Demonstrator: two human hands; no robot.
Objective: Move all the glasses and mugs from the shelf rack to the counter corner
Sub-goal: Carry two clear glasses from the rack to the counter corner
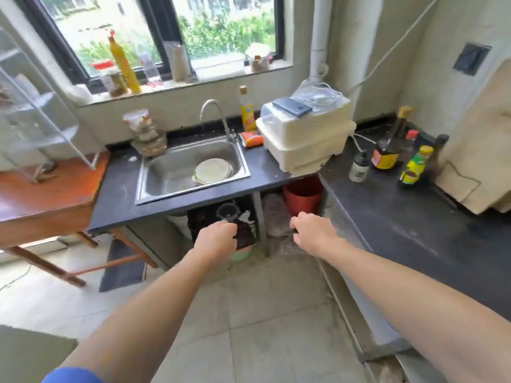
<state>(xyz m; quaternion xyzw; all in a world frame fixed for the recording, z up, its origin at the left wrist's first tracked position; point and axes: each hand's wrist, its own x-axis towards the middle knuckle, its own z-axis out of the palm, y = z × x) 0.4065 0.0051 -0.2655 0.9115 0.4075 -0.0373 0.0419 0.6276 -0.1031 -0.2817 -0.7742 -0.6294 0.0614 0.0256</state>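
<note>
With left hand (218, 236) and right hand (311, 230) loosely curled and empty mid-frame, I judge the glasses and mugs, indistinct on the blurred shelf rack (36, 106) upper left, rigid, slick and fragile: grip each around its body.

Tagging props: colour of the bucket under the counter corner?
Red. The bucket shows best in the head view.

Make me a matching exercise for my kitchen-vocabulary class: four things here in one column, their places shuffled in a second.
1. plates
2. red bucket
3. phone
4. tall yellow bottle

A. on the windowsill
B. under the counter
C. in the sink
D. on the white box

Pairs: 1-C, 2-B, 3-D, 4-A.
</note>
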